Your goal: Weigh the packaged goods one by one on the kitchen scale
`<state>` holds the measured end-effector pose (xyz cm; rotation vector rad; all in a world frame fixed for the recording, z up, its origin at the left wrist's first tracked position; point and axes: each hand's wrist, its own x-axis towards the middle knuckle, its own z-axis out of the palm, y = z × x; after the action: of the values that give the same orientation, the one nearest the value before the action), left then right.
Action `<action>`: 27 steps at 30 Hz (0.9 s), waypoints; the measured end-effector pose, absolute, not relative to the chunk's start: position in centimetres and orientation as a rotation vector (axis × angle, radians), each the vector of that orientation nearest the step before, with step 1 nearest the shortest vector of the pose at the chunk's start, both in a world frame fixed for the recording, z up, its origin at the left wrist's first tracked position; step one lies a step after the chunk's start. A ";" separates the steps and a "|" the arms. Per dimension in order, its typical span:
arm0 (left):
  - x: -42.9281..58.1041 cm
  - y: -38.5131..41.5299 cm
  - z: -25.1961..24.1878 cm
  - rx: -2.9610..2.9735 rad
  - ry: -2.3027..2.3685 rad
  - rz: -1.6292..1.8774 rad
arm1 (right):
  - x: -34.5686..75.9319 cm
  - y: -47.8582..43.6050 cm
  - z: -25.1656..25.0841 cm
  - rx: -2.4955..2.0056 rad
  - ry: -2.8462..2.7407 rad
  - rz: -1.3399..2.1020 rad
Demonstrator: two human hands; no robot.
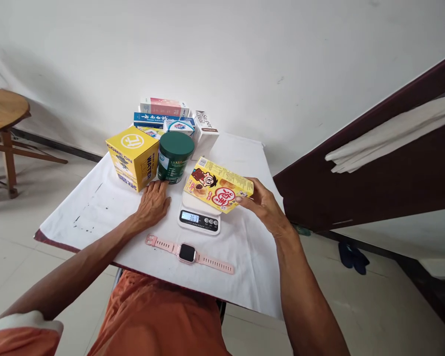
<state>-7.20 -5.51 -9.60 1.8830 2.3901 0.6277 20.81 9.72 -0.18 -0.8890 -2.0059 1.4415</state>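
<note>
Right grip (264, 205) closed on one end of the yellow snack box (219, 185), and that's over the white scale (199, 222), contact unclear! Left grip (153, 203) lies open, palm down on the tabletop (254, 247), just beside the green canister (176, 154); pink watch (187, 252) in front of the scale.

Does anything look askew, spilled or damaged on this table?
Yes: dark marks speckle the white cloth left of the yellow cube-shaped box; stains or damage, I can't tell. The snack box sits askew over the scale, but the right hand is holding it.
</note>
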 end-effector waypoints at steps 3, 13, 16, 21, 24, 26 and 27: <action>-7.1 -5.5 -9.5 1.882 2.392 0.638 | 21.7 9.8 -0.6 -0.913 -2.022 1.429; -7.0 -5.5 -9.6 1.874 2.366 0.658 | 24.0 9.3 -1.3 -0.942 -1.945 1.307; -6.7 -5.9 -9.3 1.882 2.316 0.671 | 22.7 8.8 -0.9 -1.013 -1.992 1.196; -7.2 -9.1 -8.0 1.948 2.223 0.651 | 20.5 8.2 -0.4 -1.093 -2.021 1.066; -8.5 -12.6 -8.0 1.931 2.266 0.599 | 20.1 7.9 -0.2 -1.099 -1.933 1.063; -9.5 -14.9 -8.4 1.905 2.312 0.549 | 20.0 7.4 0.1 -1.090 -1.861 1.035; -9.8 -15.9 -8.7 1.894 2.335 0.526 | 19.9 7.0 0.4 -1.072 -1.845 1.022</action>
<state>-9.81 -15.87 -8.69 1.8939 2.3346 0.5257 19.91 7.03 0.36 -1.0721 -1.8445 1.0218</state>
